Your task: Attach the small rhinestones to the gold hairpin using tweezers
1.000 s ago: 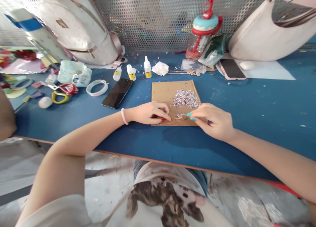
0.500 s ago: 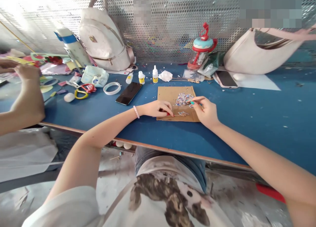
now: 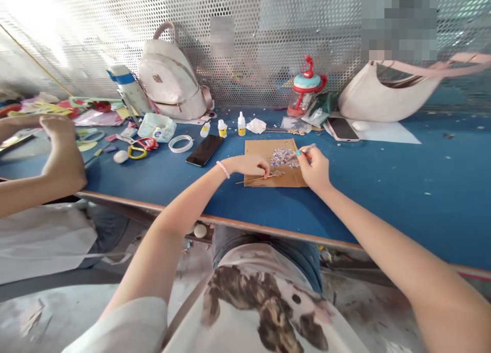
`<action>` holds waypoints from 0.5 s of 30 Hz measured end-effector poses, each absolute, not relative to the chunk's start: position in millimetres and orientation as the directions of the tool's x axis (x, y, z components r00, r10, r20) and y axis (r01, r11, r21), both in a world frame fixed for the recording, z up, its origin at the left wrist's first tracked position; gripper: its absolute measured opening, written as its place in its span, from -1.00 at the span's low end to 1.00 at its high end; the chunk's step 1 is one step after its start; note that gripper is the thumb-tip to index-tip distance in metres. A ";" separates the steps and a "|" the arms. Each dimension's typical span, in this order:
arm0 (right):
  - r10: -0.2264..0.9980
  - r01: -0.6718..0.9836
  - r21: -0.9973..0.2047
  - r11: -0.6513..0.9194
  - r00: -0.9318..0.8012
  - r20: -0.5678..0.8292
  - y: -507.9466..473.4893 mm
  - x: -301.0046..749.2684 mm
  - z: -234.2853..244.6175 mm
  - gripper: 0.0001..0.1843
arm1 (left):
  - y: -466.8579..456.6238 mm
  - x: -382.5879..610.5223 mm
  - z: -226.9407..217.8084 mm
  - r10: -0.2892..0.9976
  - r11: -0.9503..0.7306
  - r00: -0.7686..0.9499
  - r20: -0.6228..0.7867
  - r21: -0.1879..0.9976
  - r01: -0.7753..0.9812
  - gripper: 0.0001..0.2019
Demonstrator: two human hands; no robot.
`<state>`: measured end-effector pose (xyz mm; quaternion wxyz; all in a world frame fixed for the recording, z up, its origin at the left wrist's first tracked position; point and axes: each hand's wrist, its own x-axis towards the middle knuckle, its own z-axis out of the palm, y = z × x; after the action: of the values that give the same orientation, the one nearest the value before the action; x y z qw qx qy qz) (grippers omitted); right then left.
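Observation:
My left hand (image 3: pixel 250 164) rests on the near part of a brown cardboard piece (image 3: pixel 261 147). Its fingers are closed on a thin stick (image 3: pixel 249 180) whose right end carries a small sparkly ornament (image 3: pixel 277 173). Pinched in my right hand (image 3: pixel 317 170) is a slim tool that looks like tweezers (image 3: pixel 308 148), its tip among a pile of glittering rhinestones (image 3: pixel 282 156) on the cardboard. Whether the tip grips a stone is too small to tell.
Small glue bottles (image 3: pixel 241 124), a black phone (image 3: pixel 204 150), a tape roll (image 3: pixel 180 144) and scissors (image 3: pixel 142 147) lie beyond my left arm. Behind stand a backpack (image 3: pixel 169 82), a red-lidded cup (image 3: pixel 305 87) and a handbag (image 3: pixel 387 94). Another person's arm (image 3: pixel 57 153) is at left.
The camera view has shifted slightly. My left fingers have moved on the stick, and more of it shows. The tool in my right hand is tilted differently, its rear end higher.

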<state>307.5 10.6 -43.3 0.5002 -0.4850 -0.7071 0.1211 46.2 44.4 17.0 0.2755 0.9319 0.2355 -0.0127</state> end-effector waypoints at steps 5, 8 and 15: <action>0.808 0.559 -0.631 0.538 -0.129 0.574 6.2 307.2 -35.8 -0.61 | 38.5 43.1 13.4 0.465 -0.739 0.881 -0.087 0.510 0.440 -0.66; 0.791 0.543 -0.598 0.589 -0.236 0.565 -4.5 309.0 -26.7 -0.63 | 37.8 36.9 11.6 0.458 -0.744 0.887 -0.065 0.518 0.422 -0.66; 0.771 0.540 -0.564 0.625 -0.316 0.552 -14.9 311.1 -20.8 -0.63 | 42.9 31.8 4.1 0.437 -0.750 0.899 -0.035 0.538 0.385 -0.66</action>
<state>311.1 -14.9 -20.8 0.4167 -0.4101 -0.7993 0.1387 31.8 42.9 4.1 0.2771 0.9341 0.2200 0.0465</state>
